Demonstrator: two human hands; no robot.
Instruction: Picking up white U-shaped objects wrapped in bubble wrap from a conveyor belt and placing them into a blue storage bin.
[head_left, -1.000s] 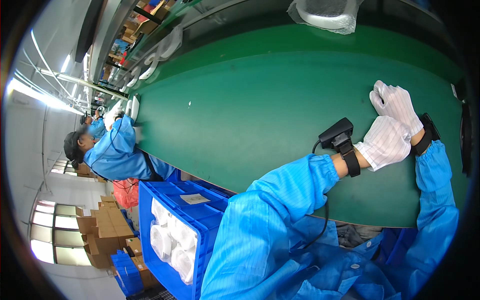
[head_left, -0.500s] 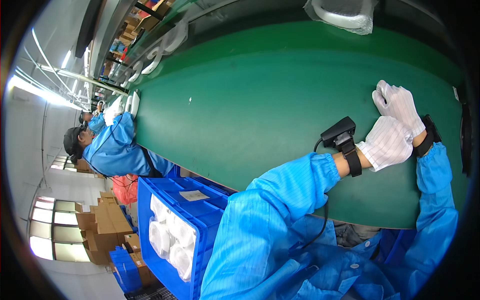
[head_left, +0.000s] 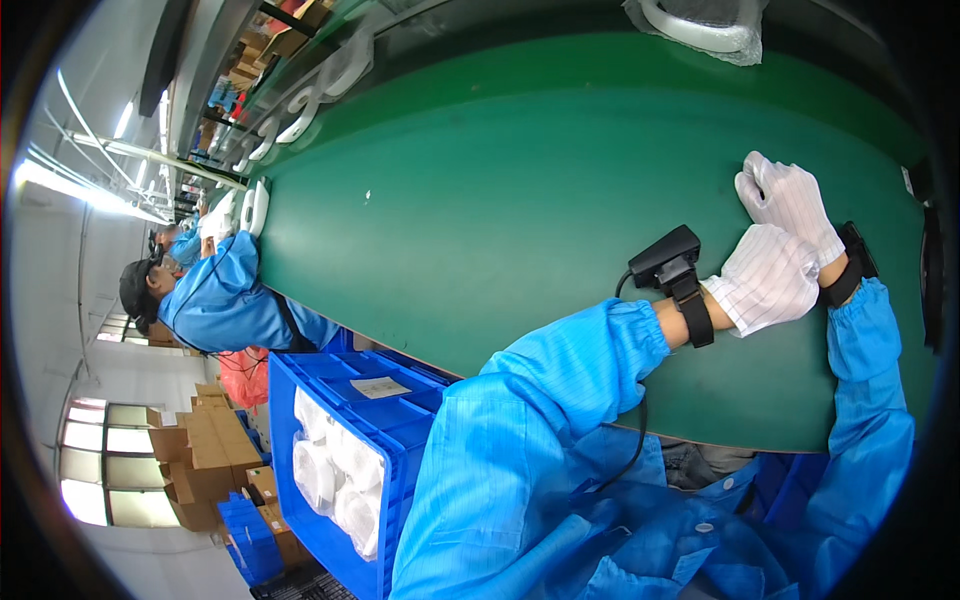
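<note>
My left hand (head_left: 765, 282), in a white striped glove, is closed against the cuff of the right glove, close to my right wrist. Its fingertips are mostly hidden behind the hand. Just beyond it, my right hand (head_left: 790, 205) wears a matching white glove (head_left: 808, 212). Its fingers curl into a loose fist with a small dark gap, and nothing shows in it. Both hands are over the green work surface (head_left: 520, 220). A black device (head_left: 667, 258) on a strap sits at my left wrist, and a black band (head_left: 850, 265) goes round my right wrist.
A blue crate (head_left: 400, 395) holding white bagged parts (head_left: 350, 470) stands left of me. White curved parts in clear wrap (head_left: 705, 35) lie along the far edge. Co-workers in blue (head_left: 225, 295) sit farther left, near cardboard boxes (head_left: 215, 435).
The whole view has shifted slightly, so the scene sits a little farther left and up. My hands keep nearly the same pose against each other.
</note>
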